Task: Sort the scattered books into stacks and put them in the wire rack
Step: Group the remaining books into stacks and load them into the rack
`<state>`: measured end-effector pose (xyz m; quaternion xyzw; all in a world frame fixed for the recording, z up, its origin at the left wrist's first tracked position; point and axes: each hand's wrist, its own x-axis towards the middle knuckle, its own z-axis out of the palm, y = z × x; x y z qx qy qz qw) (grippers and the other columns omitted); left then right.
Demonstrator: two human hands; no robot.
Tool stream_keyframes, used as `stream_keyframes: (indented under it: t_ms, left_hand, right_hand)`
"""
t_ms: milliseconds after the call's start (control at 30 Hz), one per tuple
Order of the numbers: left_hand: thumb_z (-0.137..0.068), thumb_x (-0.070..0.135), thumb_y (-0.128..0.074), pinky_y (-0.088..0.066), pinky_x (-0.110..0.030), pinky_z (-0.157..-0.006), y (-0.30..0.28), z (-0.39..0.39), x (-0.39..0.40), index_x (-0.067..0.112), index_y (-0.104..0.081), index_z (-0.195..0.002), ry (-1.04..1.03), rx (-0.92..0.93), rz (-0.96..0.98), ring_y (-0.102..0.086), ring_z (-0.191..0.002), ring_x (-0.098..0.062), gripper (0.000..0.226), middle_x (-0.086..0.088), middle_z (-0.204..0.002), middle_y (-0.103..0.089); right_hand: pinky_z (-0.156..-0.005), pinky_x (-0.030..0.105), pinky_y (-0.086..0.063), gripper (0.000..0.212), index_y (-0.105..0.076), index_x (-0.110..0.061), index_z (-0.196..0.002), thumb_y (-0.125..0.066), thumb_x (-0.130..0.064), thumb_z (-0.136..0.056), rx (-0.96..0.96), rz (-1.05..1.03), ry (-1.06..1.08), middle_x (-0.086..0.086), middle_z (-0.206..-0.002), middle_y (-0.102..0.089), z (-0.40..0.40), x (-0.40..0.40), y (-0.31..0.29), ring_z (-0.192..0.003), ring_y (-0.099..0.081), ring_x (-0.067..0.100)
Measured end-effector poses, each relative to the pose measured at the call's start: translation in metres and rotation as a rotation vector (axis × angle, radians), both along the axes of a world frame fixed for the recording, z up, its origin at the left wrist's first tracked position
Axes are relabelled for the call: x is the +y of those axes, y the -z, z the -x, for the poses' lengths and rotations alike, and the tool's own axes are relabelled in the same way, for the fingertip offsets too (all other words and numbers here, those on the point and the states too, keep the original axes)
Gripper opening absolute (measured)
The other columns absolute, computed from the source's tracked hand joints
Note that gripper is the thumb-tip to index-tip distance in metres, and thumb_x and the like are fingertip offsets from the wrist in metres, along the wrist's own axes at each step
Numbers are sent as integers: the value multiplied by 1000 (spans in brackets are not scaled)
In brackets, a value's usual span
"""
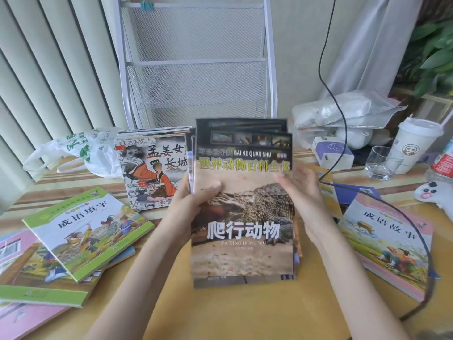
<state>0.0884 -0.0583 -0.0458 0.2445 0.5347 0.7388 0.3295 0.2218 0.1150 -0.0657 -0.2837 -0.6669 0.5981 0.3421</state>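
Observation:
A stack of animal encyclopedia books point(242, 212), crocodile cover on top, is held in the middle above the table. My left hand point(193, 204) grips its left edge, thumb on the cover. My right hand point(301, 192) holds the right edge with fingers against the side. Behind stands the white wire rack point(196, 62), its mesh shelves bare. A stack of picture books with an orange-robed figure point(152, 173) lies at the rack's foot. Green-bordered books point(88, 229) and pink ones point(14, 246) lie scattered left. A pink-bordered book point(389, 246) lies right.
A black cable point(343, 114) hangs from above and runs across the right-hand books. A plastic bag point(81, 150) sits at back left. At back right are clear bags point(343, 111), a paper cup point(414, 146), a glass point(382, 163), a bottle point(443, 163), a panda toy point(431, 192).

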Motion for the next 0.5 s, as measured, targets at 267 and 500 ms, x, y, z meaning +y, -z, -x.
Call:
stream_keyframes:
  t_ms: [267, 500]
  left_hand:
    - [-54, 31, -80, -58, -35, -70, -20, 8, -31, 11, -58, -98, -63, 286, -112, -71, -76, -19, 53, 0, -84, -73]
    - [-68, 41, -66, -46, -53, -99, -45, -4, -31, 26, -66, -111, -148, 421, -246, -64, -109, -26, 46, -5, -111, -70]
  right_hand:
    - [-89, 23, -40, 79, -59, -17, -90, -75, -74, -39, 206, -9, -194, -16, -72, -68, 2, -39, -50, -70, -59, -9]
    - [-64, 3, -42, 51, -68, -45, -64, -69, -84, -30, 279, -133, -229, -25, -63, -62, 13, -49, -59, -65, -57, -12]
